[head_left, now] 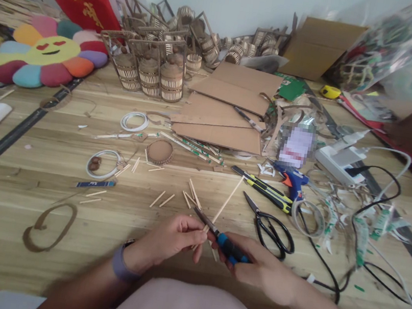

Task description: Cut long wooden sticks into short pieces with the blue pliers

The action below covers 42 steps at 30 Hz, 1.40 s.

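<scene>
Pinching thin wooden stick point(229, 198) in left hand point(176, 235), apparently to steady it against blue-handled cutting tool point(232, 249), clasped in right hand point(264, 267), likely for control.

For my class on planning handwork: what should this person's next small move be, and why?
Probably squeeze the blue-handled tool in the right hand: the left hand pinches a thin stick beside the tool's metal end, and shorter sticks lie on the table.

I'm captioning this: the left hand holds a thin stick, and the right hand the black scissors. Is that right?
No: the head view shows the right hand holding a blue-and-black tool; the black scissors lie on the table. The left hand does hold a thin stick.
</scene>
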### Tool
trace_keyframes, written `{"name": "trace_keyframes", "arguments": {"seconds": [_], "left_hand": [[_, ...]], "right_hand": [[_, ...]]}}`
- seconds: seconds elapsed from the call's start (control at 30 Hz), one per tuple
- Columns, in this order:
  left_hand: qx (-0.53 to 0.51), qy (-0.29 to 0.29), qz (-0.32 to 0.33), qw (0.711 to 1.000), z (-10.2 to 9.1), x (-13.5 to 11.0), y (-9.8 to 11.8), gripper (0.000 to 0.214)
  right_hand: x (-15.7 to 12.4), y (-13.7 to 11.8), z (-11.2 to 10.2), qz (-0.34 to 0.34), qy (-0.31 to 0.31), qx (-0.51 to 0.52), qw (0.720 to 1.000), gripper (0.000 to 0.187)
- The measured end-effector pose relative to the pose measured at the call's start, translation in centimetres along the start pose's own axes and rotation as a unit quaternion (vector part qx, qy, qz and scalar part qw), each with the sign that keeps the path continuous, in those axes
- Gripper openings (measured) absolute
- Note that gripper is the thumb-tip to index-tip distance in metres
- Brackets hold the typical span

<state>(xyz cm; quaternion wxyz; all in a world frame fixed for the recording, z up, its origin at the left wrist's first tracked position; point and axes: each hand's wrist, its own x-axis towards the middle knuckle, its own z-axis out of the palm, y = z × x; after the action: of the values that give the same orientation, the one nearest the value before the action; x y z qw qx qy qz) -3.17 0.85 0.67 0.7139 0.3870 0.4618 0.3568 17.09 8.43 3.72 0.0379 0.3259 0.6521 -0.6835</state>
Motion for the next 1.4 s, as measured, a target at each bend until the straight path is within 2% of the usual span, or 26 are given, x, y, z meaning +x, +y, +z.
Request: {"name": "trace_keyframes", "arguments": {"seconds": [0.13, 0.27, 0.33, 0.53, 0.73, 1.0, 1.2, 1.4], "left_hand": [[-0.019, -0.003, 0.005, 1.0, 0.03, 0.01, 0.02, 0.045], [-0.021, -0.001, 0.002, 1.0, 0.02, 0.08, 0.01, 0.041], [-0.02, 0.002, 0.003, 1.0, 0.0, 0.09, 0.03, 0.04], [-0.051, 0.008, -0.013, 0.999, -0.02, -0.02, 0.01, 0.038], [-0.054, 0.014, -0.028, 0.998, -0.04, -0.04, -0.09, 0.038], [-0.057, 0.017, -0.029, 0.998, 0.12, 0.04, 0.16, 0.041], [-0.052, 0.011, -0.026, 0.998, 0.21, -0.01, 0.2, 0.043], [-0.038, 0.012, -0.02, 0.999, 0.45, -0.05, 0.4, 0.042]], "right_hand": [[0.0, 0.28, 0.4, 0.001, 0.02, -0.044, 0.999, 0.017], [-0.06, 0.35, 0.44, 0.0, 0.025, -0.046, 0.999, 0.016], [-0.11, 0.43, 0.32, 0.0, 0.019, -0.022, 1.0, 0.02], [-0.26, 0.39, -0.1, 0.037, -0.039, 0.163, 0.985, 0.037], [-0.14, 0.09, -0.05, 0.039, -0.031, 0.166, 0.985, 0.035], [0.07, 0.36, 0.11, 0.037, -0.038, 0.134, 0.99, 0.034], [0.24, 0.96, 0.01, 0.014, -0.017, 0.085, 0.996, 0.032], [0.2, 0.79, 0.09, -0.017, 0.011, -0.04, 0.999, 0.022]]}}
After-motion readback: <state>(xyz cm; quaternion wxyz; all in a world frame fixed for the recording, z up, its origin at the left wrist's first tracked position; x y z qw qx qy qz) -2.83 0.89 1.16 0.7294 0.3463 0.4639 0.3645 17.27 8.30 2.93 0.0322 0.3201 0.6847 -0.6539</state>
